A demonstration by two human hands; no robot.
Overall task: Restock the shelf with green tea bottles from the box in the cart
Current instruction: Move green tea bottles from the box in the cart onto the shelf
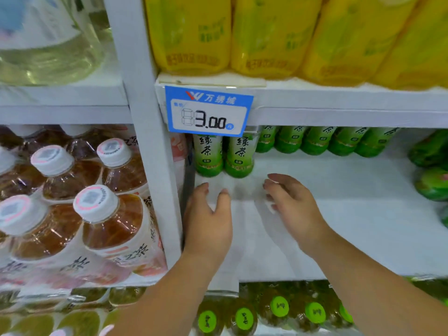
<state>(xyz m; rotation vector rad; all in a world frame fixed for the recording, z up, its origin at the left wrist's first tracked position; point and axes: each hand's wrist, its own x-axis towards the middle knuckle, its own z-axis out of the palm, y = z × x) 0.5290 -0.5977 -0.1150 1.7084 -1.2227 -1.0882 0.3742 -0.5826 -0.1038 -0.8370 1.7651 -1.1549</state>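
Observation:
Two green tea bottles stand side by side at the left of the white shelf, just behind my hands. A row of more green tea bottles lines the shelf's back. My left hand hovers in front of the left bottle, fingers relaxed and holding nothing. My right hand is a little to the right of the second bottle, fingers loosely curled and empty. Neither hand touches a bottle. The cart and box are out of view.
A blue price tag reading 3.00 hangs over the two bottles. Yellow bottles fill the shelf above. Brown tea bottles with white caps crowd the left bay behind a white upright. Green-capped bottles sit below; green packs lie at right.

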